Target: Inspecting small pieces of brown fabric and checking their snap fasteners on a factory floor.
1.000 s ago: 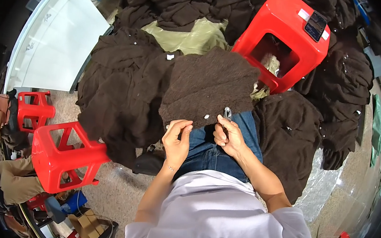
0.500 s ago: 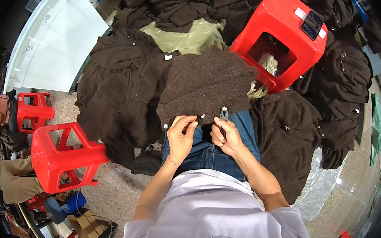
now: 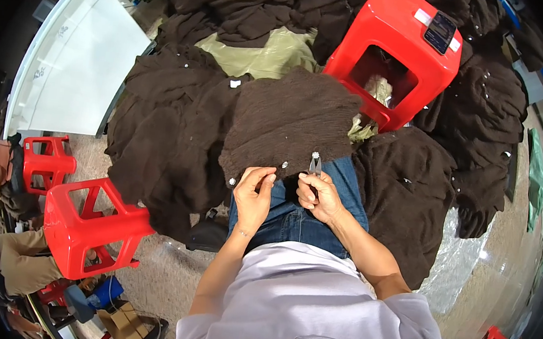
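Observation:
A dark brown knitted garment [image 3: 292, 119] lies across my lap over blue jeans. Along its near edge sit shiny round buttons: one button [image 3: 232, 181] at the left corner, a middle button [image 3: 285, 165], and a right button [image 3: 315, 155]. My left hand [image 3: 253, 200] is closed, thumb and forefinger pinching the garment's edge just left of the middle button. In my right hand [image 3: 322, 197] is a small pair of metal pliers [image 3: 315, 168], jaws pointing away from me with their tips at the right button. The handles are mostly hidden by my fingers.
Heaped brown garments [image 3: 171, 121] surround my lap. A red stool [image 3: 396, 25] ahead on the right carries a phone [image 3: 440, 33]. Another red stool [image 3: 92, 227] stands at left, by a seated person's leg [image 3: 24, 257]. A white panel [image 3: 83, 53] is far left.
Both hands and the pliers keep nearly the same places on the garment. The scene has shifted only slightly in the picture.

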`<state>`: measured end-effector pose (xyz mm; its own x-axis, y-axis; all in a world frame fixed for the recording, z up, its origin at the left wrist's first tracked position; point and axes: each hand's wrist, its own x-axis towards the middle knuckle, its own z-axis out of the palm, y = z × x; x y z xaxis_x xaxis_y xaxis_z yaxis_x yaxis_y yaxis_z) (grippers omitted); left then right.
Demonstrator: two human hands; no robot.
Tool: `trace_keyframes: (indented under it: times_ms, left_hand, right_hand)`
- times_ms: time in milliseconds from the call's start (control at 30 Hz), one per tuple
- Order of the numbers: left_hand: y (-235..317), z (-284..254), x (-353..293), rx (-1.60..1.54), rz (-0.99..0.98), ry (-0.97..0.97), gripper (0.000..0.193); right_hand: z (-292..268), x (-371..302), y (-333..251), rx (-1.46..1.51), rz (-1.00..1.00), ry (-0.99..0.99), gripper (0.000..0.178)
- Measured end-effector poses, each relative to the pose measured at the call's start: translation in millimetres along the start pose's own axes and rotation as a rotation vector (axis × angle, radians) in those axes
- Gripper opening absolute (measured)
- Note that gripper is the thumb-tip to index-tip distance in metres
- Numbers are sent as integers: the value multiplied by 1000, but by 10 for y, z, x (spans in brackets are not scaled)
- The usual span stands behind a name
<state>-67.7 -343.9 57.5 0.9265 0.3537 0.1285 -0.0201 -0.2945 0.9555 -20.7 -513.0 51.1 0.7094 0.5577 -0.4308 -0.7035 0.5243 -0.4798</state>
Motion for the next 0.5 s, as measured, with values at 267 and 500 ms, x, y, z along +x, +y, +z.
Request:
trace_keyframes:
  times_ms: [267, 500]
  left_hand:
    - [-13, -4, -16, 39, 9, -13, 9]
    - [15, -11, -7, 10, 0, -9, 12]
  right_hand:
    - [51, -171, -29, 167, -136, 162, 21]
    - [-41, -124, -46, 252, -166, 120, 28]
